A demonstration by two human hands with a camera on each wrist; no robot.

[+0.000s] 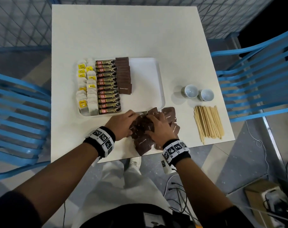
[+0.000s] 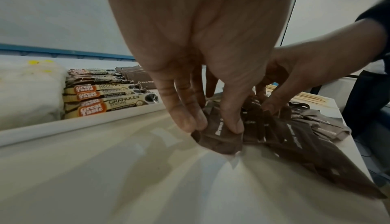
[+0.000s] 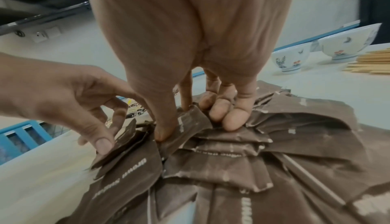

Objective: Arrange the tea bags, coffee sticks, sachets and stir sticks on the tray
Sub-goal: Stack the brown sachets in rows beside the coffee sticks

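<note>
Table first: it's big and white, w/ the white tray at about 12 o'clock from the hands. On the tray's left part sit tea bags, then coffee sticks next to them, then one row of brown sugar sachets; the right part is bare. Stir sticks lie on the table at 3 o'clock from the hands, w/ two little cups just past them. Loose pile of sachets lies on the table just below the tray's near edge, & both hands are in it. Left hand pinches one sachet at the pile's left edge, thumb & finger clamped on it. Right hand has thumb & finger pinching a sachet on top of the pile, other fingers curled on the pile. To do this bit well, I think: pick only a few, square them flat w/ words facing the same way, then lay them in a new row at 3 o'clock of the first sachet row. Go slow, since the packs are thin & may slip or bend. Don't bump the coffee sticks.
</note>
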